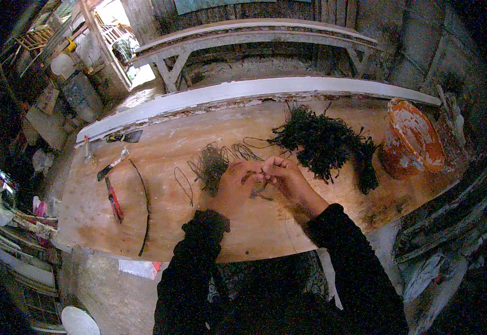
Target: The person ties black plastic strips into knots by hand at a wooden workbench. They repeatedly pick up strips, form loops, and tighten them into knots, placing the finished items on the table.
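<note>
Over the middle of the wooden table my left hand (236,185) and my right hand (285,177) meet at the fingertips. Both are closed, pinching a thin dark strand (262,175) between them; its exact kind is hard to make out. Partly behind my left hand lies a loose bundle of thin dark looped cords (208,163), some loops spreading onto the wood. Right of my hands sits a large tangled heap of black knotted cords (317,139), with one bunch (365,170) trailing toward me.
On the table's left lie a red-and-black cutter (114,202), a knife-like tool (112,166) and a curved dark stick (144,209). An orange container (416,137) smeared white stands at the right end. A white board (265,87) edges the far side; beyond is a bench (265,38).
</note>
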### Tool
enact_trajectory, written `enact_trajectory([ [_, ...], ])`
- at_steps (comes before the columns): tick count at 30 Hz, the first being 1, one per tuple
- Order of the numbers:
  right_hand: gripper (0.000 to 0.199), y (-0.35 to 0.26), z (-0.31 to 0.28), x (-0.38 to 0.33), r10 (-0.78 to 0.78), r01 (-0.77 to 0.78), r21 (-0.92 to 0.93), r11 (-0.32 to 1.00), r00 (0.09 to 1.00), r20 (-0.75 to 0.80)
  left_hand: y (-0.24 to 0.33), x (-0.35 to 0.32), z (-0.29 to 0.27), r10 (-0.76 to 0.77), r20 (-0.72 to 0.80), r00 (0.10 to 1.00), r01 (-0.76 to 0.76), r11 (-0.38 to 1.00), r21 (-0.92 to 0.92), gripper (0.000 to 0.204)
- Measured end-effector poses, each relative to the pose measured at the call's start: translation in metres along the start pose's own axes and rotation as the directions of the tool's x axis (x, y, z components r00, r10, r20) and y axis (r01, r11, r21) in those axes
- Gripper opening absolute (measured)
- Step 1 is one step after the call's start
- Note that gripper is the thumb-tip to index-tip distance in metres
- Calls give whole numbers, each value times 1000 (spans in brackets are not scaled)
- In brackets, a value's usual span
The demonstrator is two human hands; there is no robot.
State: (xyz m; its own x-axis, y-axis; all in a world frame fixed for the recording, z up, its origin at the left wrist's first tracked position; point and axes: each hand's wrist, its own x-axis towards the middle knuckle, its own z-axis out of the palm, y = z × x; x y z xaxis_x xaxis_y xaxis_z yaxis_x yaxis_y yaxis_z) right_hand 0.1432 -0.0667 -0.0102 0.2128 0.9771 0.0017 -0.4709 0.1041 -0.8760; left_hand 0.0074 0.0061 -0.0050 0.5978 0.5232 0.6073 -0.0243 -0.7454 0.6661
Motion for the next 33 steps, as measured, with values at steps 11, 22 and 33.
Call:
enact_trajectory([
  [11, 12, -4, 6, -5, -202, 195, -309, 931, 979, 10, -1, 1, 0, -364, 121, 924, 356, 696, -624, 23],
  [22, 7, 4, 2, -1, -404, 360, -778, 514, 902, 150, 3, 5, -7, 172, 137, 976, -211, 909, 360, 26],
  [33, 19, 0, 2, -5, -352, 363, -773, 520, 916, 193, 22, 3, -6, 166, 173, 971, -226, 873, 432, 25],
])
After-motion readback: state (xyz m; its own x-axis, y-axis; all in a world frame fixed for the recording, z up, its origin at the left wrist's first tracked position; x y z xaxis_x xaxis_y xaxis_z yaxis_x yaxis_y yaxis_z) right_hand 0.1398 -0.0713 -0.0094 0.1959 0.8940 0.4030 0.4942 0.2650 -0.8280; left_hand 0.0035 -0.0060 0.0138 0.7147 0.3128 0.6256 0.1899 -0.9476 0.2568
